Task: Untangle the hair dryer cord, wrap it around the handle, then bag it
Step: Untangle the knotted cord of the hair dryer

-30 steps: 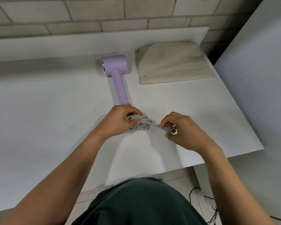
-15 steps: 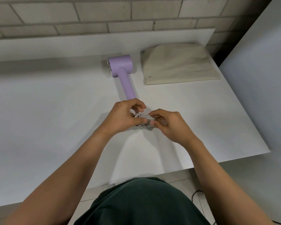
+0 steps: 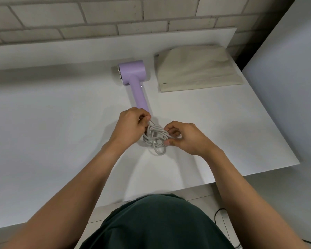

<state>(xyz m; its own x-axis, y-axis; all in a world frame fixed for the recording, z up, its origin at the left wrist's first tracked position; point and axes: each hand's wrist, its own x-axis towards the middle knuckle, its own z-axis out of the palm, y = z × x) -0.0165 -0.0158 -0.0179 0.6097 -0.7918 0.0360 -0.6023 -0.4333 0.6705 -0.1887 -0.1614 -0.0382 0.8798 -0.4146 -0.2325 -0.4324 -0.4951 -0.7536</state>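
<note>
A lilac hair dryer lies on the white table, head toward the wall, handle pointing at me. Its grey cord sits in a tangled bundle of loops just below the handle's end. My left hand pinches the cord at the bundle's upper left, close to the handle. My right hand grips strands on the bundle's right side between thumb and fingers. A beige cloth bag lies flat to the right of the dryer's head.
A brick wall runs behind the table. A white panel stands past the table's right edge. The table's front edge is near my body, and a dark cable lies on the floor below.
My right hand moved in from the plug end to the bundle and now holds its right side. Loops have spread wider, and one hangs loose below. The view has shifted slightly.
</note>
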